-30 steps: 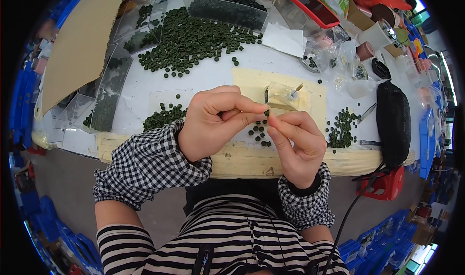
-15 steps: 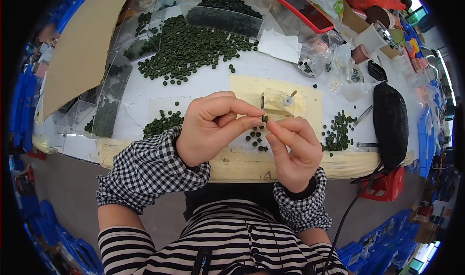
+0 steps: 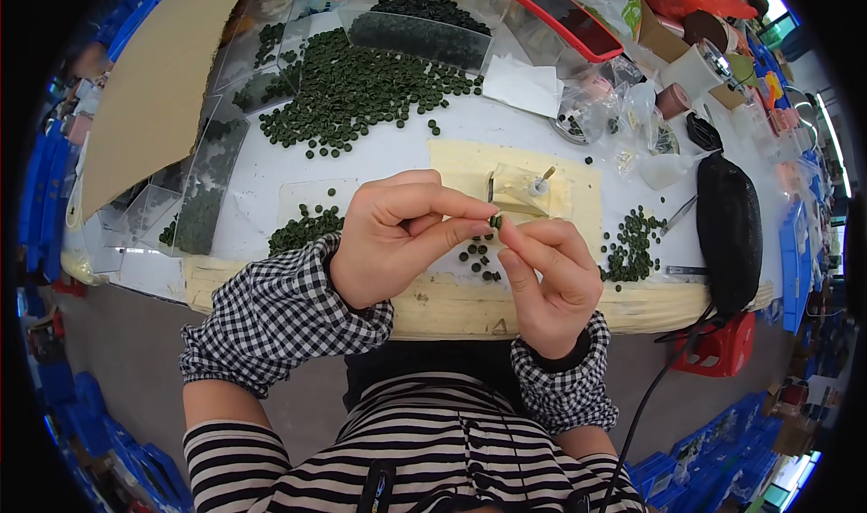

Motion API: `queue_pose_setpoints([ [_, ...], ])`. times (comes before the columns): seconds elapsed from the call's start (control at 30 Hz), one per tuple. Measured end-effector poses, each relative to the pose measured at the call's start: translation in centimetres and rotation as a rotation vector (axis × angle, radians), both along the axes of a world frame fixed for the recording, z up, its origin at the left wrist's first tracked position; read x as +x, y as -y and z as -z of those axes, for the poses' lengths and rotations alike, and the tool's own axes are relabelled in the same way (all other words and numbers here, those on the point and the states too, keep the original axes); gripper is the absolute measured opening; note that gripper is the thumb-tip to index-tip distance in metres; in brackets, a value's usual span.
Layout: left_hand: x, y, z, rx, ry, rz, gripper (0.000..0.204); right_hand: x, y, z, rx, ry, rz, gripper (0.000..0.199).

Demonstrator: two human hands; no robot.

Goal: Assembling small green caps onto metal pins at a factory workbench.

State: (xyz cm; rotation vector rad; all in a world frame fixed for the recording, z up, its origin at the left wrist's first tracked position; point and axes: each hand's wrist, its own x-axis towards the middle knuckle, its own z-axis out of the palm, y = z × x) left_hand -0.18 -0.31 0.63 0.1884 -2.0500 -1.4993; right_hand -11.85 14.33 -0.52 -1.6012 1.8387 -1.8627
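My left hand [image 3: 388, 235] is closed, its thumb and index fingertip pinching a small dark green round piece [image 3: 496, 222], like a bead or button. From the other side, my right hand [image 3: 553, 283] has curled fingers, and its fingertips meet the same piece. The fingers partly cover it. Just below the fingertips, several similar loose pieces [image 3: 476, 256] lie on the table. Beyond my hands stands a small block covered in cream tape [image 3: 519, 192], with a thin upright pin [image 3: 545, 181] on it.
A large heap of green pieces [image 3: 352, 88] spreads at the back left, beside clear plastic trays [image 3: 420, 39]. Smaller piles lie left [image 3: 302, 230] and right [image 3: 632, 249]. A red-edged phone [image 3: 560, 14] rests at the back. A black pouch [image 3: 730, 233] and cable are at the right.
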Motion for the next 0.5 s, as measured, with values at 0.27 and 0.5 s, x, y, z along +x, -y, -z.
queue_pose_setpoints([
  [0.27, -0.02, 0.07, 0.40, -0.059, -0.034, -0.014, 0.020, 0.03, -0.08, -0.23, 0.021, 0.045, -0.037, 0.032],
  [0.5, 0.10, 0.33, -0.29, -0.182, -0.016, -0.005, 0.020, -0.05, -0.13, -0.29, 0.031, 0.051, -0.042, 0.031],
])
